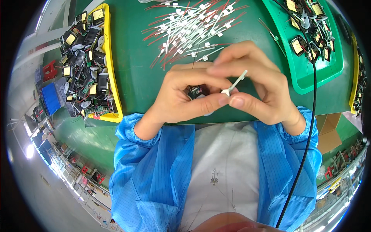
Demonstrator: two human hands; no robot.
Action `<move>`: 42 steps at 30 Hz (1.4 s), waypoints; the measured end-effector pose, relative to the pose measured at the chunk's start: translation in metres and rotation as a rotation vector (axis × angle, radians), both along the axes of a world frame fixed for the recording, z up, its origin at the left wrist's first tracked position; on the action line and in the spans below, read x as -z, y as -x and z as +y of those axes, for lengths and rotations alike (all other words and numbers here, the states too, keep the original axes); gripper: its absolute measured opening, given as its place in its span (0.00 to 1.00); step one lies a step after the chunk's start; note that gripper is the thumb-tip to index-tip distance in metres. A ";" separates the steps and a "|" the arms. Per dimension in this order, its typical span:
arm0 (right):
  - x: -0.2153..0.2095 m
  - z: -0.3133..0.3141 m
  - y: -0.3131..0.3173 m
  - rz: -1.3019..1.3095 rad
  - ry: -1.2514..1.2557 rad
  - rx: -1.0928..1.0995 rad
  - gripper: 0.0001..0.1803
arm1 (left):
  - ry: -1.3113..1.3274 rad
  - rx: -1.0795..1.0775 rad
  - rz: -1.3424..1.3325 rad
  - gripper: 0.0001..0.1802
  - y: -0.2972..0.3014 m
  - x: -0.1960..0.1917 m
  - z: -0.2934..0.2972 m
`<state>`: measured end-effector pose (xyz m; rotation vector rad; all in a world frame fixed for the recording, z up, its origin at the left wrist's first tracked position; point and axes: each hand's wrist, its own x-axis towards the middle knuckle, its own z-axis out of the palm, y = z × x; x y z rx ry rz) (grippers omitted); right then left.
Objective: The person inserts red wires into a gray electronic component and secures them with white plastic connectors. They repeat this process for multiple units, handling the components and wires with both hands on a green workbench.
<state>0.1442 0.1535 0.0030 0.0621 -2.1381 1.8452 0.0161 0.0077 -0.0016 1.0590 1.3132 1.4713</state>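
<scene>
Both hands meet above the near edge of the green table. My left hand (185, 91) is closed around a small dark electronic assembly (196, 92), mostly hidden by the fingers. In my right hand (259, 85), thumb and fingers pinch a white cable strip (238, 81) with a small white connector at its lower end. That connector sits between the two thumb tips, close to the left index finger. Whether it touches the assembly, I cannot tell. Beyond the hands lies a loose pile of white cables with red wire ends (193, 31).
On the left, a yellow bin (113, 85) holds many dark assemblies with circuit boards. A green tray (309, 83) at right carries similar assemblies. A black cable (313, 100) runs down across the right side. One stray cable (275, 38) lies beside the tray.
</scene>
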 end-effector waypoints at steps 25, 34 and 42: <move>-0.001 0.013 -0.010 0.165 0.136 0.321 0.14 | -0.155 -0.096 -0.037 0.23 0.006 0.013 -0.001; -0.002 0.012 -0.012 0.298 -0.045 0.317 0.12 | -0.140 -0.085 0.053 0.18 0.012 0.007 -0.002; 0.007 -0.004 -0.007 0.156 0.204 0.126 0.05 | -0.028 0.109 0.090 0.04 0.007 -0.006 0.000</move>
